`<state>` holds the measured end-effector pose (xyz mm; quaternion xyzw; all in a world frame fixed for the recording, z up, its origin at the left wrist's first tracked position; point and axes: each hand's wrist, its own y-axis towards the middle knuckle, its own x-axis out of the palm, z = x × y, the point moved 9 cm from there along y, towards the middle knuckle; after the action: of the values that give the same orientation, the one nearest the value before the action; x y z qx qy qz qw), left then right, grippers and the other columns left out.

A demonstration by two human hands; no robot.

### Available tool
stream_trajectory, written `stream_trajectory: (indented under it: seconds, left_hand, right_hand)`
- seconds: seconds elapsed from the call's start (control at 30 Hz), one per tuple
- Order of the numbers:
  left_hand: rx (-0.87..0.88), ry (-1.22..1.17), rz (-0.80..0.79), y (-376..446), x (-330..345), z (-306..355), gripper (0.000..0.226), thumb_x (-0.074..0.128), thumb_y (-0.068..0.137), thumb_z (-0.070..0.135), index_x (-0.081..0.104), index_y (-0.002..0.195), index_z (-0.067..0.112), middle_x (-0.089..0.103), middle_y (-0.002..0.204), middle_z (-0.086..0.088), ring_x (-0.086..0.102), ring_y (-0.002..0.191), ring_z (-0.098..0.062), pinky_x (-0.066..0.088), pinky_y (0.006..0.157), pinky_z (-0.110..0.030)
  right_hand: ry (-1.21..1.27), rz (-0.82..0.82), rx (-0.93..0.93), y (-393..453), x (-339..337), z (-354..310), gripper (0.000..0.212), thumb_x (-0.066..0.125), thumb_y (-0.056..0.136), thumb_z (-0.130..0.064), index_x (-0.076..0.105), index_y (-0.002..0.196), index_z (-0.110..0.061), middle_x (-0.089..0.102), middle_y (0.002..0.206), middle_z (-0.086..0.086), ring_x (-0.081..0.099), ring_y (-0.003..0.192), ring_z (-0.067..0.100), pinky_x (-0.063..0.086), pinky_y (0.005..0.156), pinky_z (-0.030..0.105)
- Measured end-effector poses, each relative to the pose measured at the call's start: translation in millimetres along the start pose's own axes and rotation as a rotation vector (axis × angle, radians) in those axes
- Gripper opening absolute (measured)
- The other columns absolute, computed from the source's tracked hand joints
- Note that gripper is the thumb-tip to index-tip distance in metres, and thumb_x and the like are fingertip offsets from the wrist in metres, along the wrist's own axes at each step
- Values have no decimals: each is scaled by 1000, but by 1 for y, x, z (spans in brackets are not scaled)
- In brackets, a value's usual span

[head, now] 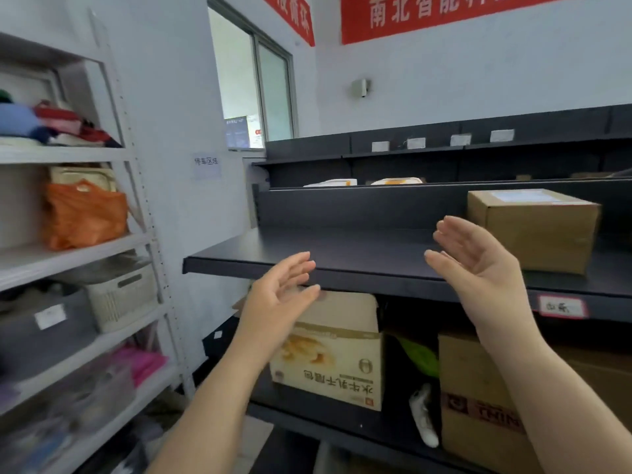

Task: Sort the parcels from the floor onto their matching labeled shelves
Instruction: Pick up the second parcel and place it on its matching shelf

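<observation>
My left hand (278,295) and my right hand (478,265) are both raised in front of a dark metal shelf (342,265), palms facing each other, fingers apart, holding nothing. A brown cardboard parcel (533,227) with a white label on top sits on that shelf, just right of my right hand. A red-edged shelf label (562,306) is stuck on the shelf's front edge at the right. On the shelf below stand a cream printed carton (338,364) and a brown carton with red print (478,398). Two flat white parcels (396,181) lie on a higher shelf.
A white rack (143,241) at the left holds an orange bag (85,213), folded clothes, a cream basket (123,299) and grey bins. White tags (415,143) line the top dark shelf. A window and red banners are on the wall behind.
</observation>
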<state>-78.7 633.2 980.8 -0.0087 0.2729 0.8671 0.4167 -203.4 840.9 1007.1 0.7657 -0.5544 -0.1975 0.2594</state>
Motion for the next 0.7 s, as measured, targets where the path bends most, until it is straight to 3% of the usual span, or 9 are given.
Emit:
stream_trajectory:
  seconds: [0.13, 0.3, 0.47, 0.7]
  left_hand:
    - [-88, 59, 60, -34, -69, -19, 41, 61, 83, 15, 50, 118, 34, 60, 118, 15, 55, 112, -2, 43, 94, -21]
    - [-149, 115, 145, -77, -147, -31, 44, 60, 83, 10, 49, 121, 27, 58, 110, 17, 54, 105, 2, 41, 96, -22]
    - [-199, 155, 216, -119, -211, -40, 43, 60, 82, 8, 49, 118, 30, 58, 110, 17, 55, 110, -7, 40, 99, -27]
    - [-230, 233, 276, -161, -276, -36, 49, 60, 83, 7, 47, 129, 21, 58, 122, 5, 55, 111, -10, 42, 97, -25]
  right_hand:
    - [54, -146, 58, -27, 64, -6, 54, 68, 77, -9, 50, 126, -23, 58, 117, -13, 54, 116, 3, 42, 101, 27]
    - [78, -311, 108, -61, 136, -21, 61, 69, 77, -11, 45, 133, -22, 55, 127, -9, 52, 118, 4, 40, 98, 22]
    - [94, -432, 133, -100, 197, -37, 62, 68, 77, -10, 44, 134, -21, 54, 129, -8, 51, 119, 6, 39, 100, 24]
    - [181, -540, 148, -138, 268, -56, 61, 67, 78, -6, 44, 133, -20, 53, 132, -5, 50, 120, 8, 37, 103, 26]
